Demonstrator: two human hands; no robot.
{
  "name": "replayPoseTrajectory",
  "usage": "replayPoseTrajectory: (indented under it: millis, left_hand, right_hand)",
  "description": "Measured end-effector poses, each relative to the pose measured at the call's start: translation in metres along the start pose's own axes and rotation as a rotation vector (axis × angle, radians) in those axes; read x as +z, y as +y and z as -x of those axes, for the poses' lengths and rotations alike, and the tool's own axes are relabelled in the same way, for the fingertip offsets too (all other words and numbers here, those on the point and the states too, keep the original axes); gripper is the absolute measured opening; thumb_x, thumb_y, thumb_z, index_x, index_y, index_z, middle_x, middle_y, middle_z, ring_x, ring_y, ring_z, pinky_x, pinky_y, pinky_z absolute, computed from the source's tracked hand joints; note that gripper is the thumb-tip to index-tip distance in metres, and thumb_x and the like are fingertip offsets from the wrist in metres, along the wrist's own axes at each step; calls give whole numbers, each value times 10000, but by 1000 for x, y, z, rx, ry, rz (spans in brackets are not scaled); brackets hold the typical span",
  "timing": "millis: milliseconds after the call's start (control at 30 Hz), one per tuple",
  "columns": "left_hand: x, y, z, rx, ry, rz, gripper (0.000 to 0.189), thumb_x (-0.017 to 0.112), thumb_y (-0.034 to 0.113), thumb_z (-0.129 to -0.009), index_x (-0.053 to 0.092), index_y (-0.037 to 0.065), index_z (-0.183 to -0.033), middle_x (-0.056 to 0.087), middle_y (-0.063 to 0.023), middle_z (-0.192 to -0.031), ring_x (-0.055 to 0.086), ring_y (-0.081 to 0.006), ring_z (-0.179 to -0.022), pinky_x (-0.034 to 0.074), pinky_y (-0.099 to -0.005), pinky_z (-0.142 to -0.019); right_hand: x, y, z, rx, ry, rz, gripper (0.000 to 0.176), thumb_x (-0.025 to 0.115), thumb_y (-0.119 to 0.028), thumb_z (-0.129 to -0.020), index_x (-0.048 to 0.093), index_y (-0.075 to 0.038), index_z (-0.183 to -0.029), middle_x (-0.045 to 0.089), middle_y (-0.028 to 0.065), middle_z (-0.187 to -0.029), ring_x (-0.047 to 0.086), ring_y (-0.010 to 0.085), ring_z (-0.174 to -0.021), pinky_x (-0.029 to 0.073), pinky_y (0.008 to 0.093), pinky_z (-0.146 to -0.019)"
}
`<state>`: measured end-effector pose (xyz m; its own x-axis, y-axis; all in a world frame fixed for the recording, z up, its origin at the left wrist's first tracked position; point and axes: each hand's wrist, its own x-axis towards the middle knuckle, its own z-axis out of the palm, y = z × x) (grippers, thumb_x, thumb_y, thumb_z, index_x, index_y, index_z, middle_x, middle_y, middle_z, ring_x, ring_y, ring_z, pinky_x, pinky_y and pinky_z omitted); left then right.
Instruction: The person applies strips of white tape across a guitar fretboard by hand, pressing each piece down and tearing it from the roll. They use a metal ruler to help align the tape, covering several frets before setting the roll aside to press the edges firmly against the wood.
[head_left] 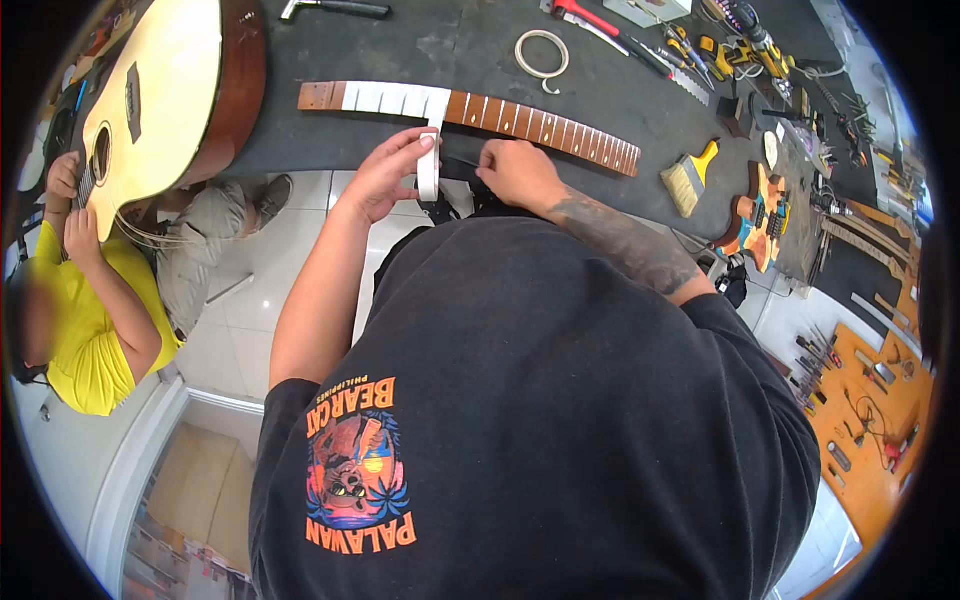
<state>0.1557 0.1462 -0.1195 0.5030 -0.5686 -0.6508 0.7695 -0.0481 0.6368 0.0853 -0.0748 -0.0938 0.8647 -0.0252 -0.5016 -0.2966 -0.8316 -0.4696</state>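
Black shirt (540, 380): nearest the camera, on the person's torso below both hands, its printed lettering upside down in this view.
Left hand (383, 175): pinches a roll of white tape (428, 168) between thumb and fingers, just below the fretboard.
Right hand (522, 172): its fingers curl inward near the fretboard's lower edge; whether they grip anything cannot be told.
Fretboard (545, 128): lies on the tabletop (410, 50) just beyond both hands, reaching past them to either side.
White tape covering (385, 98): spans the frets above the left hand, with a length running down to the roll.
Tape ring (519, 55): beyond the right hand, past the fretboard.
Brush (686, 184): to the right of the right hand, yellow handle angled away.
Red-handled tool (600, 25): farther beyond the right hand, near a drill (765, 55).
Co-worker (115, 345): well left of the left hand, yellow-shirted, holding an acoustic guitar (175, 75).
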Motion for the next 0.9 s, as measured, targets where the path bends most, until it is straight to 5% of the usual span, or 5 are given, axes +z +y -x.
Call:
replayPoseTrajectory:
  millis: [333, 633, 733, 833, 900]
  left_hand:
    - [8, 4, 0, -27, 90, -129, 540, 654, 402, -965, 560, 89, -1395, 649, -43, -1233, 656, -140, -1036, 590, -367, -738]
    - [11, 6, 1, -24, 127, -148, 511, 643, 385, -977, 569, 87, -1386, 663, -42, -1178, 665, -111, -960, 597, -327, -687]
    - [9, 6, 1, -74, 88, -115, 595, 698, 444, -925, 565, 101, -1393, 591, -76, -1335, 520, -208, -1275, 533, -453, -863]
    - [12, 6, 2, -31, 115, -127, 511, 648, 372, -975, 566, 82, -1387, 650, -50, -1201, 659, -122, -968, 600, -337, -696]
    - [12, 6, 1, -32, 119, -128, 512, 648, 370, -975, 563, 80, -1389, 646, -51, -1202, 658, -128, -970, 602, -340, -704]
  right_hand:
    - [-35, 8, -9, -660, 431, 72, 124, 710, -149, -857, 730, -65, -946, 705, 72, -877, 642, 272, -884, 519, 402, -790]
    - [-36, -2, -31, -725, 363, 155, 109, 691, -163, -863, 723, -77, -921, 693, 45, -857, 642, 245, -892, 501, 396, -765]
    - [-38, -3, -31, -724, 324, 140, 128, 712, -132, -844, 725, -43, -935, 693, 67, -864, 637, 263, -863, 509, 395, -773]
    - [-34, -1, -36, -736, 316, 158, 125, 711, -131, -843, 726, -45, -933, 692, 62, -857, 637, 264, -869, 505, 397, -766]
    - [-32, -2, -38, -742, 323, 180, 121, 708, -130, -841, 728, -51, -930, 694, 59, -859, 638, 264, -870, 504, 398, -764]
